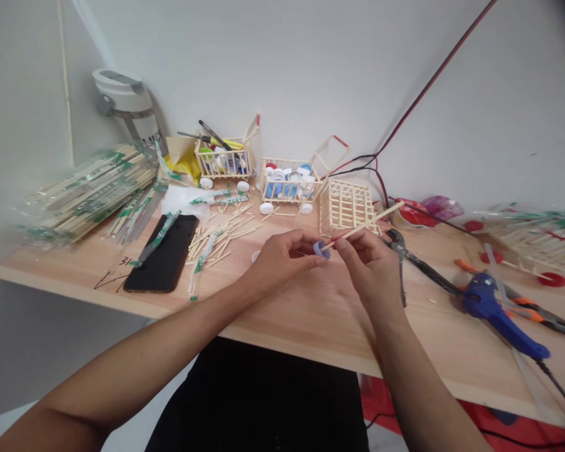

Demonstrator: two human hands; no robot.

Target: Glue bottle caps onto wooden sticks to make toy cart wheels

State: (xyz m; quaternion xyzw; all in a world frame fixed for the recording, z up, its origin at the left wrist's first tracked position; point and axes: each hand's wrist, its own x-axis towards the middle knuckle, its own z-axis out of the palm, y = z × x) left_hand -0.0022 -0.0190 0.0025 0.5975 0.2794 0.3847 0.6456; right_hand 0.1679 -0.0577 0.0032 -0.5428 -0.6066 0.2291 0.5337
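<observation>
While left grip [282, 256] pinches a purple cap [319, 251], right grip [374, 267] closed around a stick [382, 215], tip at cap

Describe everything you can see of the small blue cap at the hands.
The cap is small, round and pale blue-violet, and looks like plastic. It is tilted on edge rather than lying flat, and appears raised above the wooden tabletop. The left hand pinches it by its edge. The lower end of a light wooden stick, held in the right hand, meets it in the view; whether the tip goes into it or only overlaps it, I can't tell.
</observation>
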